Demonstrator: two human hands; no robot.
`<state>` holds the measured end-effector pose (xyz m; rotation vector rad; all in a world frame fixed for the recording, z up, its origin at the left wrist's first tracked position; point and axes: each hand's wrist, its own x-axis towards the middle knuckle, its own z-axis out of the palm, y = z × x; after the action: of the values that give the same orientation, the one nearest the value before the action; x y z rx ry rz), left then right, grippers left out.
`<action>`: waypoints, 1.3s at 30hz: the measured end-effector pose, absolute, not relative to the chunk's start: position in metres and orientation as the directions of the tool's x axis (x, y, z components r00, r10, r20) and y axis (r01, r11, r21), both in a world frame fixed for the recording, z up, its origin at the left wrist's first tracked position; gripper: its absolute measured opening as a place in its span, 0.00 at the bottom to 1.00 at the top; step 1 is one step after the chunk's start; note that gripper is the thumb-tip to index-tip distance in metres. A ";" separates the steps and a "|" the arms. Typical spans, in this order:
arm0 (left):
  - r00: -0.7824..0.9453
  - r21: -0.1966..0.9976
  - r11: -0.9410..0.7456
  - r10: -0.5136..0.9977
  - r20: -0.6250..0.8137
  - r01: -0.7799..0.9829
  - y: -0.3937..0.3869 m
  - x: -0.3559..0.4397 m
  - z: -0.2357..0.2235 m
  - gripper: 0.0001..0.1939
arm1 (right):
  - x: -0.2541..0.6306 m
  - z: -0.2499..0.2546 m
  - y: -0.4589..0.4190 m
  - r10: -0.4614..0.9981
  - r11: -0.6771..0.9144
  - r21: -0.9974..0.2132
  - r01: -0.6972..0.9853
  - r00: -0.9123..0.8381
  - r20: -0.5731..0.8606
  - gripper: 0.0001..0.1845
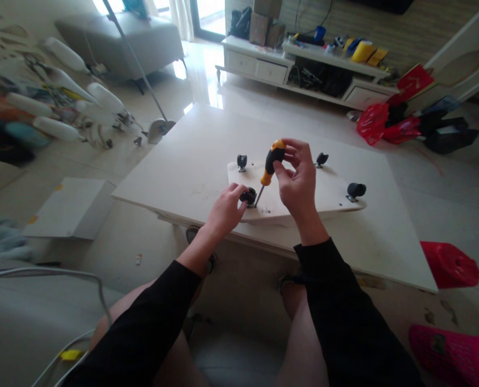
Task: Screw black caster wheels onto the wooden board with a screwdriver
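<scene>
Over the table (175,166), the right hand (298,174) grips a screwdriver (267,177), likely light, stiff, best held by its handle (273,159); the left hand (226,208) pinches 1 wheel (248,196).

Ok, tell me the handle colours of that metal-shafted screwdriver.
The screwdriver handle is yellow-orange and black; see the head view.

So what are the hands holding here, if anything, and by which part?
The right hand holds a screwdriver by its upper handle. The left hand has its fingers at a caster; whether they grip it can't be told.
</scene>
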<state>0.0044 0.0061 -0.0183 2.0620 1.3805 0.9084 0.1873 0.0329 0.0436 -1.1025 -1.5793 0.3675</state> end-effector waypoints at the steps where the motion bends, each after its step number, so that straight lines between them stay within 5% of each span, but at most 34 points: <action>1: 0.267 0.709 -0.366 0.930 0.253 0.603 0.006 0.004 -0.018 0.12 | 0.187 0.044 0.033 0.790 0.505 -0.729 0.461 0.092 0.606 0.22; 5: 0.265 0.700 -0.364 0.931 0.252 0.614 0.006 0.004 -0.019 0.12 | 0.187 0.047 0.032 0.773 0.465 -0.753 0.466 0.200 0.602 0.21; 11: 0.262 0.708 -0.352 0.935 0.239 0.612 0.006 0.005 -0.018 0.12 | 0.185 0.047 0.032 0.811 0.521 -0.769 0.371 0.067 0.582 0.17; 17: 0.259 0.703 -0.350 0.936 0.237 0.620 0.006 0.005 -0.017 0.12 | 0.186 0.048 0.031 0.789 0.466 -0.775 0.426 0.195 0.582 0.18; 23: 0.260 0.704 -0.349 0.936 0.236 0.619 0.006 0.005 -0.017 0.12 | 0.187 0.049 0.028 0.817 0.499 -0.768 0.401 0.077 0.571 0.18; 32: 0.260 0.694 -0.357 0.934 0.245 0.626 0.007 0.005 -0.020 0.12 | 0.188 0.049 0.028 0.769 0.445 -0.743 0.500 0.212 0.603 0.20; 39: 0.251 0.711 -0.339 0.940 0.230 0.616 0.005 0.005 -0.018 0.13 | 0.188 0.048 0.025 0.817 0.460 -0.769 0.443 0.129 0.563 0.20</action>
<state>0.0053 0.0052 -0.0181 2.0447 1.4116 0.8863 0.1879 0.0252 0.0478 -1.1578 -1.5015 0.3870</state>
